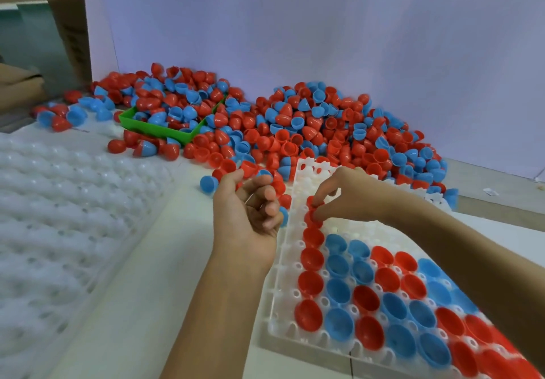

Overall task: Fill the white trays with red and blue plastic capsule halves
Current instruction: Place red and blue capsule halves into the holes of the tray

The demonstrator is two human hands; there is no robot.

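Clutter first: a loose heap of red and blue plastic capsule halves [324,131] lies against the pale back wall [295,25] and spills forward over the far edge of the white moulded plastic tray [283,275] you are filling. A green plastic bin [165,131] sits half buried at the heap's left side. One stray blue half [208,184] lies on the table just beyond your left hand. Brown cardboard [70,19] stands at the far left corner.

Count: two trays are in view, the one in work and a second empty white dimpled tray [59,216] well to its left. In the working tray, the leftmost column shows four seated red halves [309,284] below the one in your fingers; the columns to their right hold red and blue cups, too blurred at the near corner to count.

Hands: your right hand [342,199] pinches a red capsule half [314,203] between thumb and fingertips, at the upper end of that left column. Your left hand [247,216] faces palm up beside the tray's left rim, fingers curled; red halves sit at its fingertips, but you cannot tell whether it holds one.

Room: bare white table [165,275] lies between the two trays. The tray's far pockets above your right hand stand unfilled.
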